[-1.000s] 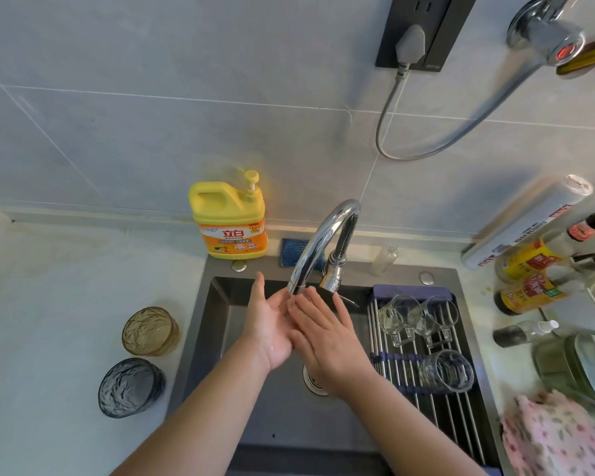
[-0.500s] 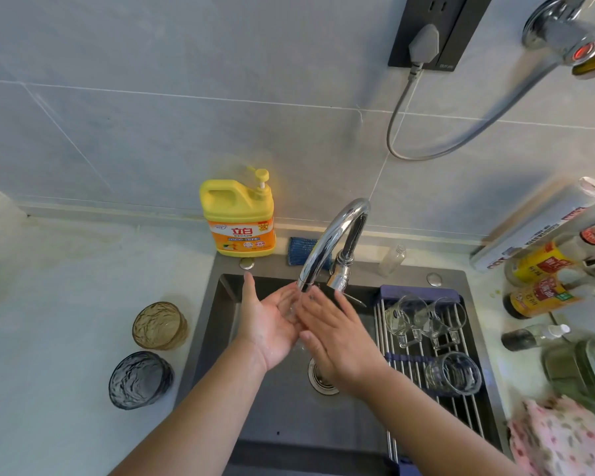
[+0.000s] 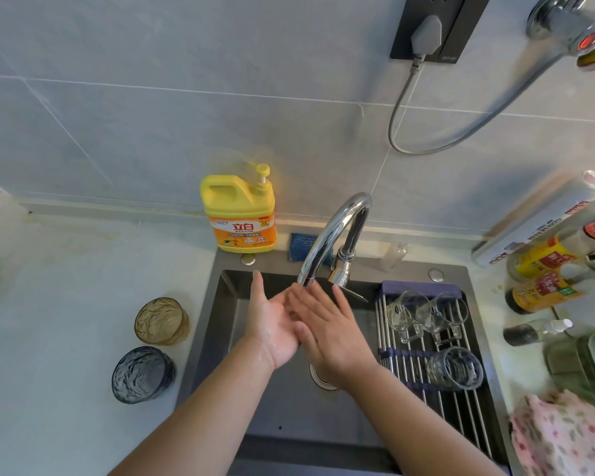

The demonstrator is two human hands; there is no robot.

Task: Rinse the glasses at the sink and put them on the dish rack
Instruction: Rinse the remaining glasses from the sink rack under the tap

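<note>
Tumblers, amber (image 3: 161,321) and grey (image 3: 143,374), wait unrinsed on the tabletop (image 3: 66,304) at nine o'clock; left hand (image 3: 272,324) and right hand (image 3: 327,329), open and empty, meet under the faucet (image 3: 330,235); three clear glasses (image 3: 455,367) drain on the dish rack (image 3: 461,407) at three o'clock.

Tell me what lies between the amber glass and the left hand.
In the head view, only bare countertop and the sink's left rim separate the amber glass from the left hand.

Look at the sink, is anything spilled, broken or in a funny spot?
Nothing spilled or broken. The only odd bit: the left hand and right hand rub together under the faucet holding no glass, while the amber glass and blue glass wait on the counter, not on the rack.
</note>
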